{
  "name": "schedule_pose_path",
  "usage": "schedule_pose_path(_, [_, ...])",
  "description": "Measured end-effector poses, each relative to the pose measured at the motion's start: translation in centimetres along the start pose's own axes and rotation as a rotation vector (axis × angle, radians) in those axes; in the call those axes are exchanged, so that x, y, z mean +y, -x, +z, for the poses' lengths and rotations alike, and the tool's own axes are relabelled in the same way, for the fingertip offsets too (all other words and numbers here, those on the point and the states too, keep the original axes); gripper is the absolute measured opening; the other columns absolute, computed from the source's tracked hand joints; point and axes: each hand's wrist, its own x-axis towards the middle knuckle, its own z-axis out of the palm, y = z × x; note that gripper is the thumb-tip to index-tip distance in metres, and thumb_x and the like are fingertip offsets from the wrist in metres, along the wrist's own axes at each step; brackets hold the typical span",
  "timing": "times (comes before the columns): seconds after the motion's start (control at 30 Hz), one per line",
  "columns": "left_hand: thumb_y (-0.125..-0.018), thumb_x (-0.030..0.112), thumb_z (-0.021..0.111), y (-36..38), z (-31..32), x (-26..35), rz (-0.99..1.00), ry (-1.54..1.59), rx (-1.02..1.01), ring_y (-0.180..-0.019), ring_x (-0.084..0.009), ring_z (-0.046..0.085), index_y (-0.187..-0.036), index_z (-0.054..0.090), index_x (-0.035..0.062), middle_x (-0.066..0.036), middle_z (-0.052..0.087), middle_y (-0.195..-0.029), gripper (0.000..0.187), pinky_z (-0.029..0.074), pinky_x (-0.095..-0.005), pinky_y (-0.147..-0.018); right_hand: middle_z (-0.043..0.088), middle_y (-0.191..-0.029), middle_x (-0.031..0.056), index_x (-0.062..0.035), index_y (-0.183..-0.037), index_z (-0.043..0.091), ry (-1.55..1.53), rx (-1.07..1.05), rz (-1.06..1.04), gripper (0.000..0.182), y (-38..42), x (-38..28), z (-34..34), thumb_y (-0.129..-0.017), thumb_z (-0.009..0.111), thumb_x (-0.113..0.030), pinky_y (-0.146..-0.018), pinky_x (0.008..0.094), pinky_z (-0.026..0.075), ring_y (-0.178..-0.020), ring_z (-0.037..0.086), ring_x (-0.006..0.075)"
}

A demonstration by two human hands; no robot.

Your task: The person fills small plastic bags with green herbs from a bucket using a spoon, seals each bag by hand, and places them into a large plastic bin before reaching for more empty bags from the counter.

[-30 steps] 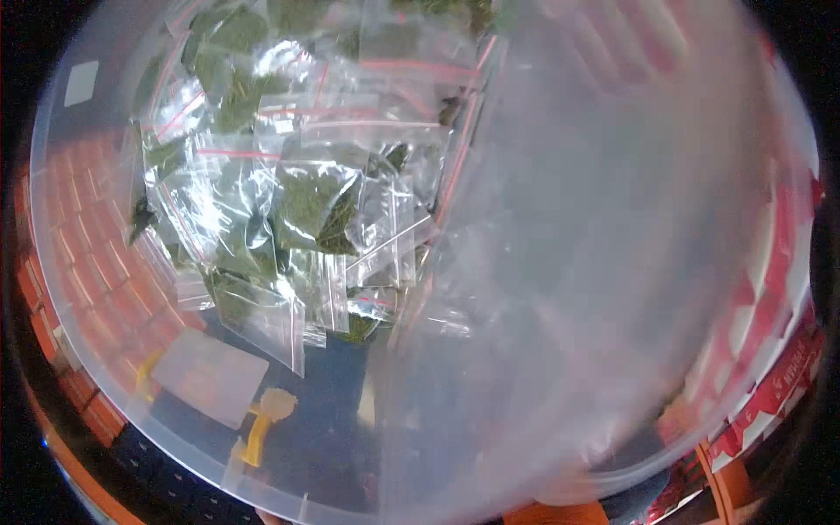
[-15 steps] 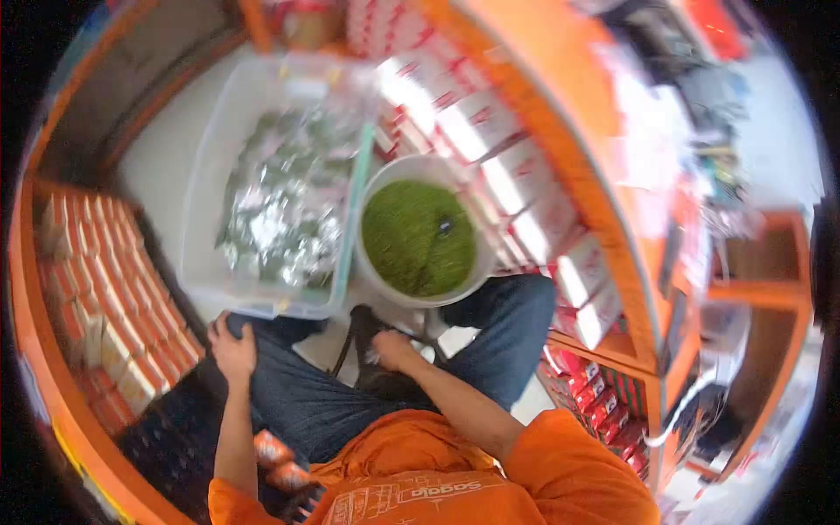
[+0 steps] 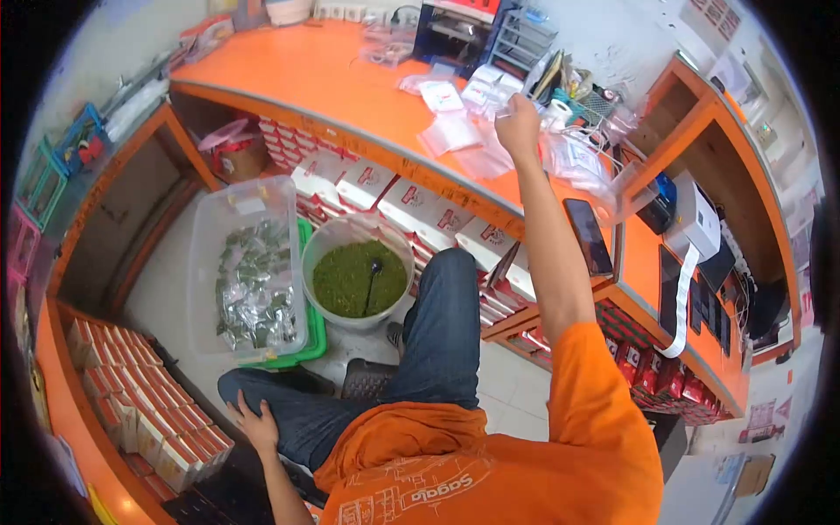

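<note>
My right hand (image 3: 518,127) curls its grip near flat, clear plastic bags (image 3: 452,133) on the orange worktop (image 3: 324,66); I can't tell what it holds. My left hand (image 3: 256,426) lies spread on my denim-covered leg (image 3: 306,411). Glare obscures glossy packets (image 3: 258,293) inside the translucent rectangular bin (image 3: 205,271), beside a round whitish bucket (image 3: 354,322) of crumbly green flakes (image 3: 339,276).

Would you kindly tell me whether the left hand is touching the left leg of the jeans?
Touching: the head view shows the left hand lying near the knee, spread fingers against the denim of the left leg.
</note>
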Motion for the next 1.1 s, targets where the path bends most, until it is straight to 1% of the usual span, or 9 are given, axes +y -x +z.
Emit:
schedule_pose_path(0.1, [-0.091, 0.025, 0.065, 2.3, -0.2, 1.7, -0.040, -0.071, -0.026, -0.143, -0.0504, 0.029, -0.152, 0.038, 0.0191, -0.027, 0.017, -0.161, 0.067, 0.028, -0.0540, -0.116, 0.068, -0.105, 0.0298, 0.0042, -0.097, 0.070, 0.273, -0.556, 0.123, 0.031, -1.7, 2.4, 1.3, -0.076, 0.072, -0.019, -0.083, 0.0471, 0.054, -0.099, 0.067, 0.0417])
schedule_pose_path(0.37, [-0.089, 0.020, 0.070, 4.2, -2.1, 0.1, 0.072, 0.191, 0.033, -0.146, -0.0430, 0.027, -0.155, 0.032, 0.0104, -0.028, 0.027, -0.157, 0.077, 0.022, -0.0484, -0.120, 0.071, -0.103, 0.0278, 0.0034, -0.101, 0.072, 0.234, -0.570, 0.118, 0.031, -0.2, 4.9, 2.4, -0.083, 0.066, -0.020, -0.087, 0.0479, 0.055, -0.098, 0.070, 0.0389])
schedule_pose_path(0.47, [-0.094, 0.028, 0.068, 0.6, -3.2, -0.8, -0.695, 1.079, -0.091, -0.137, -0.0383, 0.043, -0.154, 0.029, -0.0010, -0.025, 0.040, -0.151, 0.077, 0.032, -0.0449, -0.115, 0.073, -0.105, 0.0224, -0.0025, -0.100, 0.075, 0.289, -0.571, 0.191, 0.026, 1.0, 4.7, 4.8, -0.088, 0.060, -0.020, -0.088, 0.0478, 0.055, -0.104, 0.070, 0.0335])
schedule_pose_path(0.8, [-0.094, 0.029, 0.067, -0.6, 1.4, -6.3, -0.696, 0.265, 0.043, -0.130, -0.0380, 0.050, -0.147, 0.040, -0.0049, -0.026, 0.050, -0.140, 0.068, 0.037, -0.0449, -0.112, 0.073, -0.081, 0.0203, 0.0006, -0.079, 0.073, -0.132, -0.168, 0.264, 0.029, -1.6, 7.5, 3.2, -0.075, 0.069, -0.027, -0.066, 0.0437, 0.055, -0.077, 0.072, 0.0340])
schedule_pose_path(0.83, [-0.094, 0.044, 0.067, 3.9, -2.5, 7.0, -0.425, 0.379, 0.020, -0.142, -0.0439, 0.034, -0.154, 0.031, -0.0020, -0.031, 0.024, -0.158, 0.084, 0.025, -0.0571, -0.117, 0.072, -0.078, 0.0213, 0.0026, -0.077, 0.072, -0.220, -0.125, 0.291, 0.031, -2.0, 7.6, 1.9, -0.074, 0.070, -0.029, -0.064, 0.0432, 0.055, -0.074, 0.072, 0.0331])
schedule_pose_path(0.87, [-0.094, 0.044, 0.067, 3.2, -1.9, 6.0, -0.437, 0.392, 0.029, -0.142, -0.0439, 0.034, -0.154, 0.031, -0.0020, -0.031, 0.024, -0.158, 0.084, 0.025, -0.0571, -0.117, 0.072, -0.078, 0.0217, 0.0028, -0.077, 0.072, -0.386, -0.108, 0.394, 0.032, -2.3, 7.8, 1.2, -0.075, 0.070, -0.029, -0.064, 0.0417, 0.054, -0.074, 0.072, 0.0325])
schedule_pose_path(0.93, [-0.096, 0.022, 0.063, 2.1, -0.2, 3.1, 0.273, -0.111, 0.238, -0.123, -0.0384, 0.054, -0.135, 0.051, -0.0071, -0.026, 0.055, -0.133, 0.050, 0.040, -0.0458, -0.109, 0.072, -0.078, 0.0221, 0.0030, -0.078, 0.072, -0.549, -0.110, 0.483, 0.032, -3.0, 7.2, -0.4, -0.076, 0.069, -0.029, -0.064, 0.0402, 0.054, -0.074, 0.072, 0.0319])
schedule_pose_path(1.03, [-0.093, 0.006, 0.064, 2.4, 0.6, 12.2, 0.288, 0.277, 0.063, -0.100, -0.0259, 0.065, -0.119, 0.061, -0.0035, -0.018, 0.066, -0.108, 0.028, 0.052, -0.0379, -0.087, 0.073, -0.082, 0.0220, 0.0027, -0.082, 0.073, -0.735, -0.102, 0.553, 0.032, -1.6, 5.5, -0.7, -0.082, 0.066, -0.028, -0.068, 0.0398, 0.054, -0.074, 0.072, 0.0334])
schedule_pose_path(1.1, [-0.092, 0.004, 0.065, 2.8, 1.6, 16.9, 0.139, 0.511, -0.184, -0.075, -0.0181, 0.067, -0.107, 0.066, -0.0030, -0.012, 0.069, -0.081, 0.016, 0.053, -0.0318, -0.069, 0.074, -0.093, 0.0228, 0.0015, -0.089, 0.074, -0.213, -0.187, 0.199, 0.034, -1.9, 6.5, 1.8, -0.085, 0.067, -0.032, -0.075, 0.0406, 0.056, -0.083, 0.073, 0.0355])
